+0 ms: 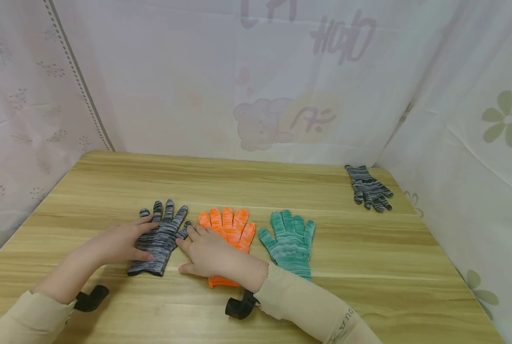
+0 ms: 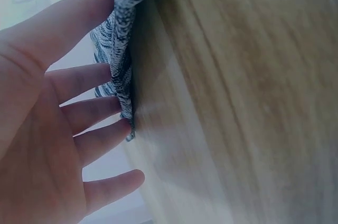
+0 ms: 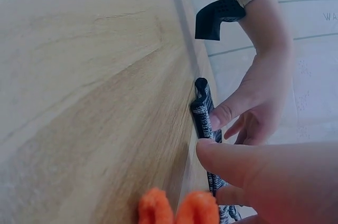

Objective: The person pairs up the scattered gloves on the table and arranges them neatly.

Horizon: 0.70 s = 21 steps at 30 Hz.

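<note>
A black-and-grey knit glove (image 1: pixel 163 241) lies flat on the wooden table, its fingers pointing away. My left hand (image 1: pixel 120 242) rests on its left side, the thumb near the cuff and the other fingers across the base of the glove's fingers. In the left wrist view those fingers (image 2: pixel 90 110) are spread and fairly straight against the glove's edge. My right hand (image 1: pixel 206 253) touches the thumb of the same glove with its fingertips. Its wrist passes over an orange glove (image 1: pixel 228 224) and hides part of it.
Right of the orange glove lies a green glove (image 1: pixel 288 239), partly behind the right sleeve (image 1: pixel 307 298). Another black-and-grey glove (image 1: pixel 369 188) is at the table's back right corner. Patterned white curtains (image 1: pixel 174 95) stand behind and beside the table (image 1: pixel 359 258).
</note>
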Each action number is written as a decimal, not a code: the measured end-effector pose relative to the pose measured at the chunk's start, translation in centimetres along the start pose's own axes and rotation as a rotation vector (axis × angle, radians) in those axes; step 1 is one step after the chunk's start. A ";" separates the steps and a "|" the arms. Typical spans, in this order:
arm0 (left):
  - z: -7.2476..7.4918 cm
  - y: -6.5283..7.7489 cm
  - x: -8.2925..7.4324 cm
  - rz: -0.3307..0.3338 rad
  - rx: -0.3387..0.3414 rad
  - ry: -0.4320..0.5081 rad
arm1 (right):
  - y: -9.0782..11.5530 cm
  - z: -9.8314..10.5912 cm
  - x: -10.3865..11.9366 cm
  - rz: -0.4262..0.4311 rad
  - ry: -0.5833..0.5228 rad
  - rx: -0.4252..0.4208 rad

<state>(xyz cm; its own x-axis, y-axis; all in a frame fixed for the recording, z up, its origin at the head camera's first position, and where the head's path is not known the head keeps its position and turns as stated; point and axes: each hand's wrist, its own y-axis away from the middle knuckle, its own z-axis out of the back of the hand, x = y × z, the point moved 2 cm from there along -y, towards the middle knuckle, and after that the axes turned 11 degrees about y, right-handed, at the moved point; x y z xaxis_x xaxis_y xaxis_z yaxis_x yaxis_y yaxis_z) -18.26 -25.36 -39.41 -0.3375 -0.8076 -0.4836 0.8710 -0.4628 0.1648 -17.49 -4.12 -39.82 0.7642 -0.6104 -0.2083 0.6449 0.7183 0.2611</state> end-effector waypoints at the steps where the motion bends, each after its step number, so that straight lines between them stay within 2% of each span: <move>1: 0.0 0.0 0.0 0.000 0.001 0.004 | 0.0 0.0 0.0 -0.001 0.004 -0.001; 21: 0.1 -0.1 -0.1 -0.008 0.010 -0.015 | -0.2 0.1 0.0 -0.013 -0.001 -0.014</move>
<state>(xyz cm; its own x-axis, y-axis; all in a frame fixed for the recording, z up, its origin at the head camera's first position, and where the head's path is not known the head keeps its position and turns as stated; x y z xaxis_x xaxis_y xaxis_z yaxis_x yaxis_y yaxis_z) -18.32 -25.31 -39.31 -0.3499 -0.8092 -0.4719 0.8645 -0.4729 0.1700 -17.61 -4.23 -39.80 0.7555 -0.6202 -0.2112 0.6552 0.7146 0.2451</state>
